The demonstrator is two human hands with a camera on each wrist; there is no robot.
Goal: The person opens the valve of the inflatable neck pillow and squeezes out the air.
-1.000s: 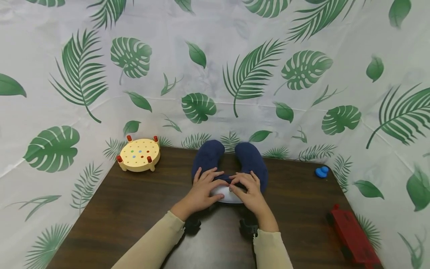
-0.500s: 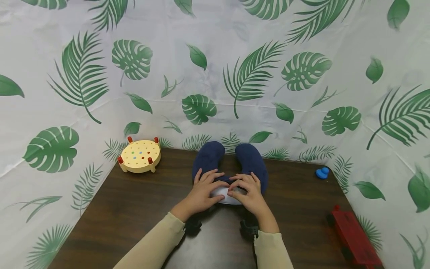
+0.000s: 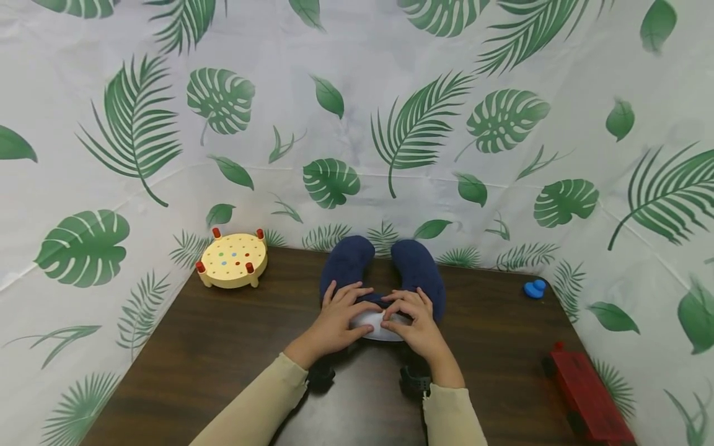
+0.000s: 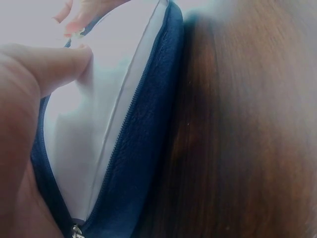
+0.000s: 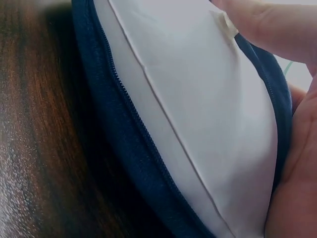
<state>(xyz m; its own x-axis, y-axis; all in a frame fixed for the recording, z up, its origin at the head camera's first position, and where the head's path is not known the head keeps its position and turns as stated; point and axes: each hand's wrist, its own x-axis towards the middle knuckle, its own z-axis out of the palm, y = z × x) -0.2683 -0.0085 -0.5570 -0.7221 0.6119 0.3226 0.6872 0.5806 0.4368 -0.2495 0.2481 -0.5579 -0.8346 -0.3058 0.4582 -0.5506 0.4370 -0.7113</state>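
A navy U-shaped neck pillow (image 3: 346,263) lies on the table, its curved middle toward the person. Its zip is undone and the smooth white inner (image 4: 84,148) bulges out between the zip edges. A zip pull (image 4: 77,231) shows at one end of the opening. My left hand (image 3: 331,319) holds the pillow's left side, fingers over the navy cover and thumb against the white inner. On the other side, my right hand (image 3: 418,319) grips the pillow, thumb and forefinger at a small pale tab (image 5: 228,25) on the inner. The undersides of both hands' fingers are partly hidden.
A round yellow pegboard (image 3: 234,257) with red pegs stands at the table's back left. At the back right sits a small blue knobbed piece (image 3: 535,288). A red wheeled toy (image 3: 591,393) lies along the right edge. A leaf-print cloth (image 3: 268,111) hangs behind the table (image 3: 223,353).
The right thumb and forefinger shift slightly over the white inner. My left hand and the pillow keep their places, while the head view tips up a little.
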